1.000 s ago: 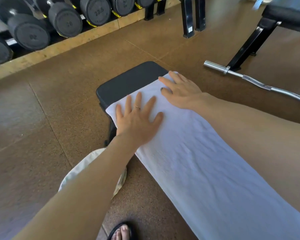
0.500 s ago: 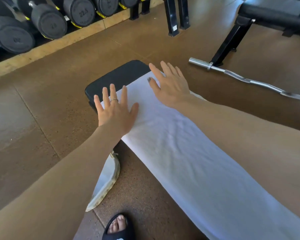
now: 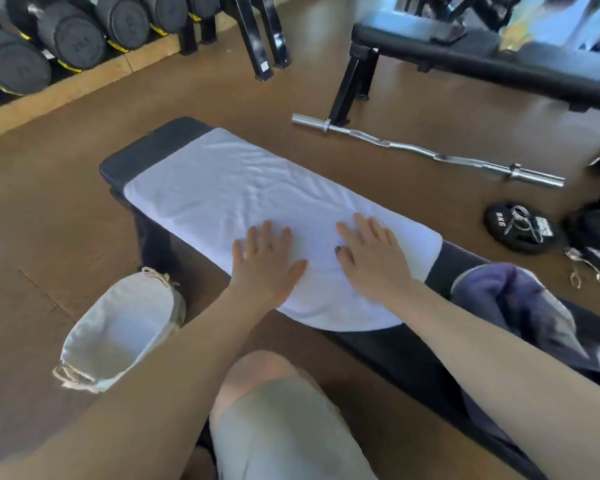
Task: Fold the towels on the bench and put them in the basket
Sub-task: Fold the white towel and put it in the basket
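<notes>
White towel is pressed flat on the desk by both open hands, left and right. Soft, light, floppy stuff; probably best pinched at the corners.

We see a white towel spread flat and lengthwise along the black padded table, lightly wrinkled, its far end stopping short of the table's far edge and its near end rounded over the side. A dark blue-grey towel lies crumpled further along the table – just beside the white one. The pale fabric basket stands open on the floor, close against the table's side
</notes>
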A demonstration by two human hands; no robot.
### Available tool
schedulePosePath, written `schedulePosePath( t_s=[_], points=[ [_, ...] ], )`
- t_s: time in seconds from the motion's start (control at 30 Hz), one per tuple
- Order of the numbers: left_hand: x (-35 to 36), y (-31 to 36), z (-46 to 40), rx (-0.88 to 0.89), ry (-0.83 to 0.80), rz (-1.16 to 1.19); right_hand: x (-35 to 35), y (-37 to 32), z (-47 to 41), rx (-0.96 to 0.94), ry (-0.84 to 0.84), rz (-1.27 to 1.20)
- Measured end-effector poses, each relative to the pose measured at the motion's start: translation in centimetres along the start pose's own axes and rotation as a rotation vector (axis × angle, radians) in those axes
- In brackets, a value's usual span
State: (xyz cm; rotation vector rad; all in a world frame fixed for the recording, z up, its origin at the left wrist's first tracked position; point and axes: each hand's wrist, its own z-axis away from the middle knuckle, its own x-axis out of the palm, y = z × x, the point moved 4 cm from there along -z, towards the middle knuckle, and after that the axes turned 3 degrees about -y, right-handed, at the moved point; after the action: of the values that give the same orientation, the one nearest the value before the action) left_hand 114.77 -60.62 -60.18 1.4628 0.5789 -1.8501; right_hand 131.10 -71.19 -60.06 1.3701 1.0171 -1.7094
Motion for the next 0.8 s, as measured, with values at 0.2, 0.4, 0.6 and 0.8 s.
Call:
schedulePosePath(
  t_s=[0.2,0.4,0.6,0.8],
  points=[
    [-2.4,5.7,5.1,0.294,-0.117,0.173,-1.2,0.9,5.6,-0.031,0.159,-0.182],
    [-1.6,7.6,7.0,0.257,-0.267,0.271,-1.5,1.3,8.5,0.005,0.060,-0.385],
    [-1.9,8.9,8.7,0.361,-0.328,0.142,-2.7,2.2,9.2,0.120,-0.090,-0.637],
    [-1.7,9.4,10.6,0.433,-0.537,0.193,-3.2,2.5,10.2,0.020,-0.393,-0.341]
  ],
)
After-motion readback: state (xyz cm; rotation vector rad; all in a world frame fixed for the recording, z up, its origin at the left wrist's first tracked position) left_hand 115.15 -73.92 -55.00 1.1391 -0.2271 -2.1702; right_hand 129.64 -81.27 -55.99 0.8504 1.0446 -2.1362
